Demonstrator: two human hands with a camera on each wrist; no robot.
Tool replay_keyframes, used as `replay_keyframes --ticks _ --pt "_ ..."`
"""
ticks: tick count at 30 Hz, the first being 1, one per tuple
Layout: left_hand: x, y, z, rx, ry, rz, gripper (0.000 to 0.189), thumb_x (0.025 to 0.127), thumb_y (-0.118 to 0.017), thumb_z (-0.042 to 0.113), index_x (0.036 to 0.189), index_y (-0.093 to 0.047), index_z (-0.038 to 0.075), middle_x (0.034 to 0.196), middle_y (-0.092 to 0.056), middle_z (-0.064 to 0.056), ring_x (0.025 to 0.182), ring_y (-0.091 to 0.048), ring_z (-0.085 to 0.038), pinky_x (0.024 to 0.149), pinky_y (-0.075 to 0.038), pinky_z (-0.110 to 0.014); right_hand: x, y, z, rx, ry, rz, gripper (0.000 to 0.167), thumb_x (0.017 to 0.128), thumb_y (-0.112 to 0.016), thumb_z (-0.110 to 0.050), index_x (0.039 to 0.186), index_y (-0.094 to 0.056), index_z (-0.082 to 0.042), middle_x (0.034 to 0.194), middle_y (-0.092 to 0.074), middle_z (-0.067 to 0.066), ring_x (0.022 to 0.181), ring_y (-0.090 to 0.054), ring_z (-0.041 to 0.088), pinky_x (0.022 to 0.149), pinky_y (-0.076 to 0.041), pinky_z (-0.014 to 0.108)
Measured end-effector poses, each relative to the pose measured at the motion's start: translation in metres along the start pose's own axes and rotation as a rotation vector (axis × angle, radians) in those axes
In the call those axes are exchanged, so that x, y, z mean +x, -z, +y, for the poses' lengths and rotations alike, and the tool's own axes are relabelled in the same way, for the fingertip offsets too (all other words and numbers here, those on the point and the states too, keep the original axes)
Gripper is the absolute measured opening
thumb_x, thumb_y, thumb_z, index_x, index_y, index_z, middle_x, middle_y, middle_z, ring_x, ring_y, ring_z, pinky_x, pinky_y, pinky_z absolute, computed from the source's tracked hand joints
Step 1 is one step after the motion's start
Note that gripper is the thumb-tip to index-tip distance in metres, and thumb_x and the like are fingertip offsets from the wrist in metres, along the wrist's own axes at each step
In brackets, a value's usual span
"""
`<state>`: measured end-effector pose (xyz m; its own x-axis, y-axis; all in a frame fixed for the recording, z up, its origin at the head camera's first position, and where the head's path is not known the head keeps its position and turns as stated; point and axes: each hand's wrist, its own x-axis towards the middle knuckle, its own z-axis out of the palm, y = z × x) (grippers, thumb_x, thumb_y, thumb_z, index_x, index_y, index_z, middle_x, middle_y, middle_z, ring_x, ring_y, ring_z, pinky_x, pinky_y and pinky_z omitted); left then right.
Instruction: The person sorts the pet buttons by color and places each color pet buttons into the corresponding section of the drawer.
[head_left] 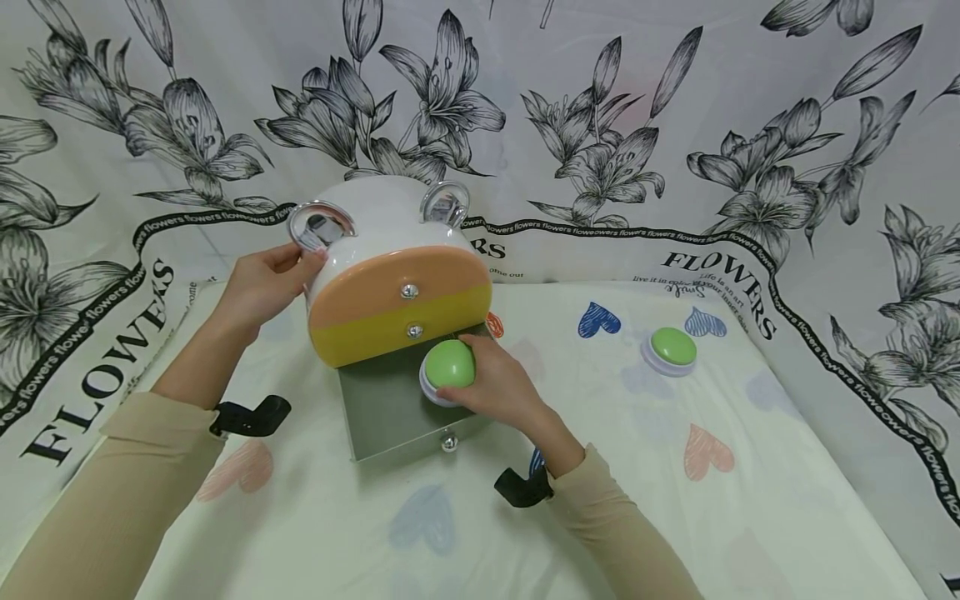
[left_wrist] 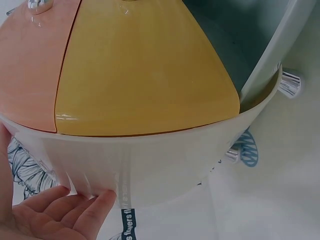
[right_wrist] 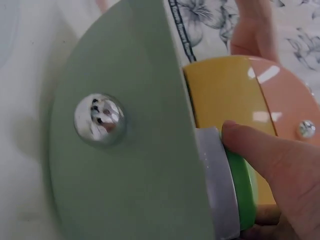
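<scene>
A small white cabinet (head_left: 382, 212) with a rounded body has an orange drawer front (head_left: 367, 287) and a yellow drawer front (head_left: 450, 312), both closed. Below them, a grey-green drawer (head_left: 382, 408) is pulled out. My right hand (head_left: 502, 383) pinches a round jar with a bright green lid (head_left: 450, 364) and pale lavender base, its thumb at the lid's edge. In the head view the jar overlaps the open drawer's right part; in the right wrist view its base (right_wrist: 220, 185) shows just past the drawer's front panel. My left hand (left_wrist: 65, 210) rests its fingertips on the cabinet's white side.
Another green-lidded jar (head_left: 672, 347) stands on the heart-print cloth (head_left: 615, 500) to the right. Two silver ring-shaped ears (head_left: 321, 225) rise from the cabinet's top. Flower-print fabric (head_left: 600, 192) hangs behind and along the sides. A silver knob (head_left: 449, 442) sticks out from the open drawer.
</scene>
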<state>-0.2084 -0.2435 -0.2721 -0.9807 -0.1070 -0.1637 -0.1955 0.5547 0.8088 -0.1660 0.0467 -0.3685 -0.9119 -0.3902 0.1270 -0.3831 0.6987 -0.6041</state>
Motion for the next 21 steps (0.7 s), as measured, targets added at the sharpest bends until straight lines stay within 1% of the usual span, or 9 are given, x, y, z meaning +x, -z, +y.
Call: replay_keyframes --ticks 6,12,18,21 --pt "0.0 0.0 -0.001 0.001 -0.006 0.005 0.095 0.08 -0.045 0.069 0.148 -0.014 0.012 0.15 -0.025 -0.014 0.137 -0.021 -0.037 0.103 -0.025 -0.062 0.009 -0.017 -0.004 -0.07 -0.005 -0.035 0.076 0.069 -0.078 -0.042 0.128 -0.046 -0.004 0.118 -0.056 0.007 0.096 -0.058 0.018 0.079 -0.052 0.032" --pt "0.0 0.0 -0.001 -0.001 -0.005 0.004 0.095 0.079 -0.045 0.07 0.148 -0.014 0.012 0.15 -0.025 -0.014 0.137 -0.022 -0.037 0.103 -0.025 -0.063 0.019 -0.029 -0.007 -0.11 -0.042 -0.109 0.072 0.071 -0.076 -0.045 0.125 -0.048 -0.005 0.112 -0.057 0.004 0.089 -0.057 0.017 0.073 -0.052 0.03" --pt "0.001 0.0 -0.002 0.0 -0.006 0.004 0.095 0.079 -0.045 0.07 0.148 -0.013 0.013 0.15 -0.024 -0.014 0.137 -0.021 -0.037 0.103 -0.025 -0.063 0.028 -0.038 -0.007 -0.147 -0.061 -0.151 0.072 0.073 -0.074 -0.044 0.126 -0.047 -0.005 0.114 -0.056 0.005 0.092 -0.057 0.017 0.076 -0.051 0.031" --pt "0.002 0.0 -0.003 -0.004 -0.005 0.003 0.095 0.08 -0.045 0.07 0.148 -0.013 0.013 0.151 -0.024 -0.014 0.137 -0.021 -0.037 0.103 -0.024 -0.063 0.032 -0.04 -0.007 -0.144 -0.073 -0.161 0.072 0.073 -0.075 -0.044 0.126 -0.046 -0.004 0.114 -0.056 0.006 0.094 -0.057 0.018 0.078 -0.051 0.032"
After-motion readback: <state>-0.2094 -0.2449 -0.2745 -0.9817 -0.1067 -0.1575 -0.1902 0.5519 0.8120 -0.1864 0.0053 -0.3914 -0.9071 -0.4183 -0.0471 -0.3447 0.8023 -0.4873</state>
